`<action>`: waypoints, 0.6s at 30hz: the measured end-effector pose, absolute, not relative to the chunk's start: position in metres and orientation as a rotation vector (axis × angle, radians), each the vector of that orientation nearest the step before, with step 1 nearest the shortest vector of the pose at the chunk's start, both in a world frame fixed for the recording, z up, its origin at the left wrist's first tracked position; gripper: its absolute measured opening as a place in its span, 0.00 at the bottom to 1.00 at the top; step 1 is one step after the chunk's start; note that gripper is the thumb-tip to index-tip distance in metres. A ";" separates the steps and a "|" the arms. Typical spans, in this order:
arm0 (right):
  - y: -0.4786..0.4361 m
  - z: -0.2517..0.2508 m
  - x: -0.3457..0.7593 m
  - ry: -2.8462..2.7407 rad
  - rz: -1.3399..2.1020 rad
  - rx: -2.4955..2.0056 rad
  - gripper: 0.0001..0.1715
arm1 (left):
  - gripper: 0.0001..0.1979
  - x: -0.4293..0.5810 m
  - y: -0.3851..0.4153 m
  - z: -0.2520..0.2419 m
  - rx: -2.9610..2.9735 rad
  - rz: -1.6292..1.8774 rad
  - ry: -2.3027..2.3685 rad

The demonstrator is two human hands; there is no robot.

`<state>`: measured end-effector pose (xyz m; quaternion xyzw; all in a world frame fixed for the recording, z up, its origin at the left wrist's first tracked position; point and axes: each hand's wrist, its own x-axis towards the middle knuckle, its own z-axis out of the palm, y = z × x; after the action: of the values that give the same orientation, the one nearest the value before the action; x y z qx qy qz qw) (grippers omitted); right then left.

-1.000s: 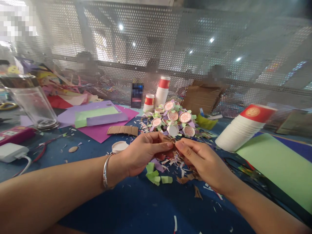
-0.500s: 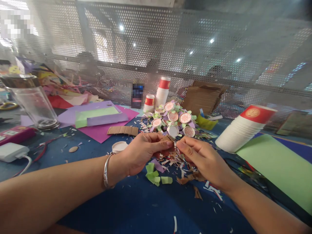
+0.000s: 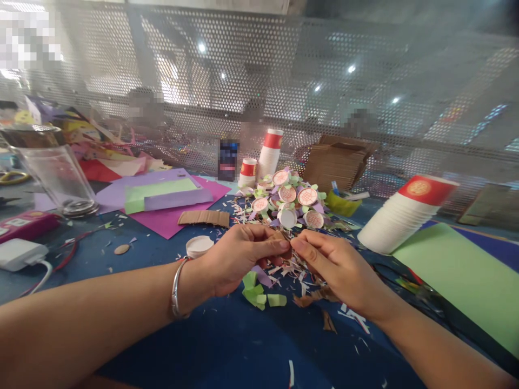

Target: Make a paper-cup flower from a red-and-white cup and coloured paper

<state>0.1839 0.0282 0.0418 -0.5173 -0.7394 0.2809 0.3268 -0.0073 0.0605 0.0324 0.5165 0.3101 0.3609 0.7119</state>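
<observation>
My left hand (image 3: pixel 247 251), with a silver bangle at its wrist, is closed on a small brown piece of cardboard (image 3: pixel 279 236). Most of that piece is hidden by the fingers. My right hand (image 3: pixel 328 259) is closed in a pinch at the piece's right edge, its fingertips almost touching the left thumb. Paper scraps (image 3: pixel 292 267) lie under both hands, with green paper bits (image 3: pixel 254 292) nearer me. Just beyond is a heap of small paper-cup bottoms (image 3: pixel 287 194) with green and purple paper tabs.
A tilted stack of paper cups (image 3: pixel 399 224) stands at right beside green paper (image 3: pixel 458 275). A corrugated cardboard strip (image 3: pixel 204 218) and a white cup bottom (image 3: pixel 199 246) lie left of the heap. Further left are purple paper (image 3: pixel 117 189) and a glass bottle (image 3: pixel 57 178). A perforated screen (image 3: pixel 243 65) rises behind.
My right fingertips have come slightly left, against the cardboard piece and closer to the left thumb. The left hand has barely shifted, and the things on the table stay where they were.
</observation>
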 end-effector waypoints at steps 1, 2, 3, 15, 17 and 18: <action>0.028 0.042 0.184 -1.936 0.719 -1.348 0.26 | 0.10 -0.007 0.061 0.033 1.119 0.817 0.693; 0.028 0.042 0.184 -1.934 0.710 -1.341 0.26 | 0.10 -0.007 0.061 0.034 1.096 0.833 0.697; 0.028 0.043 0.184 -1.929 0.713 -1.334 0.26 | 0.10 -0.006 0.061 0.034 1.077 0.845 0.700; 0.026 0.046 0.183 -1.915 0.846 -1.343 0.25 | 0.13 -0.007 0.063 0.031 1.254 0.863 0.659; 0.026 0.046 0.183 -1.910 0.873 -1.337 0.25 | 0.11 -0.007 0.062 0.032 1.260 0.859 0.644; 0.025 0.046 0.182 -1.908 0.883 -1.335 0.25 | 0.11 -0.007 0.062 0.032 1.258 0.856 0.635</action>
<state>0.1824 0.0254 0.0455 -0.5080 -0.7258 0.3359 0.3199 -0.0068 0.0621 0.0318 0.5601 0.2826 0.3811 0.6791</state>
